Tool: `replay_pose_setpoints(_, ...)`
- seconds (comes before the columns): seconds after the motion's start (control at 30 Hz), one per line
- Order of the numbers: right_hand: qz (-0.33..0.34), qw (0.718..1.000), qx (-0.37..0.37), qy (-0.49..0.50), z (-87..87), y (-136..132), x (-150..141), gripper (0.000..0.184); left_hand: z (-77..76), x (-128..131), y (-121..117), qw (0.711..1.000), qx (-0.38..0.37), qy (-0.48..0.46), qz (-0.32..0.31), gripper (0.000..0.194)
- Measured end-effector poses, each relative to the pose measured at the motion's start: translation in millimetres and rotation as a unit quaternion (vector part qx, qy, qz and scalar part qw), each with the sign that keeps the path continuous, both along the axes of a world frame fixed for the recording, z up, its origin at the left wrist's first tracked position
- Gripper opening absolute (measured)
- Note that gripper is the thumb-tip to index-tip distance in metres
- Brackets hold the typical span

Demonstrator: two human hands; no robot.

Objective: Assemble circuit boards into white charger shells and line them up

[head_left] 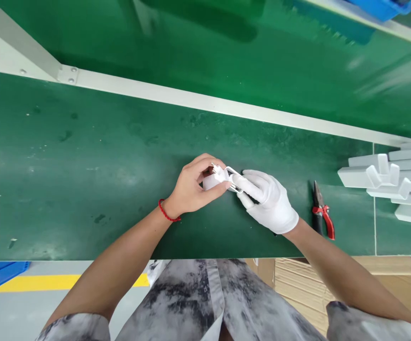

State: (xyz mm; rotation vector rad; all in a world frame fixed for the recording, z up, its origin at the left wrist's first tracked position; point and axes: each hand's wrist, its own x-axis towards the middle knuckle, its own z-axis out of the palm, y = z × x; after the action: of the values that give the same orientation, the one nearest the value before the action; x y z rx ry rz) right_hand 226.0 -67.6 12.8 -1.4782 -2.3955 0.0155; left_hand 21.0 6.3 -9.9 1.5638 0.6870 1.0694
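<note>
Left grip (188, 187), ungloved, is clamped by thumb and fingers on a pronged white piece (220, 174), and my gloved right grip (270, 198) is closed on the white looped frame (230, 169) beside it. Both things sit between my two hands, over the green bench (84, 170); I judge the frame's long axis slants from the left fingertips down toward the right glove. The pronged piece lies nearer my left hand, prongs toward the far side. I can't tell whether piece and frame are joined. Red-handled pliers (328, 222) rest beyond my right wrist.
</note>
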Motion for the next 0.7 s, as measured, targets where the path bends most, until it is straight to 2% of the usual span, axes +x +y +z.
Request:
replay_pose_setpoints(0.07, 0.000, 0.995, -0.033, 0.091, 3.0, -5.1, 5.0, 0.044, -1.3, 0.3, -1.7, 1.000, -0.006, -0.004, -0.002, 0.025)
replay_pose_setpoints(0.13, -0.051, 0.982, -0.040, 0.178, 5.8, -11.7, 10.1, 0.059, -3.4, 0.7, -3.9, 1.000, -0.010, -0.011, -0.002, 0.026)
replay_pose_setpoints(0.2, -0.100, 0.971, -0.035, 0.213, 7.4, -16.3, 13.5, 0.070, -5.6, 1.0, -5.6, 1.000, -0.017, -0.016, -0.005, 0.028)
replay_pose_setpoints(0.27, -0.102, 0.975, -0.045, 0.194, 7.5, -16.3, 13.7, 0.074, -7.2, 0.8, -5.7, 0.999, -0.034, -0.020, -0.015, 0.030)
replay_pose_setpoints(0.47, -0.038, 0.992, -0.071, 0.092, 0.9, 2.4, -1.2, 0.084, -5.8, -1.6, 0.8, 0.992, -0.085, -0.022, -0.087, 0.027)
replay_pose_setpoints(0.57, -0.035, 0.991, -0.109, 0.061, -0.8, 9.9, -7.6, 0.082, -4.8, -3.3, 1.5, 0.995, -0.055, 0.020, -0.078, 0.027)
replay_pose_setpoints(0.7, -0.038, 0.989, -0.135, 0.051, 7.0, 17.7, -5.3, 0.070, -8.0, -4.0, -1.1, 0.997, 0.006, 0.054, -0.052, 0.052)
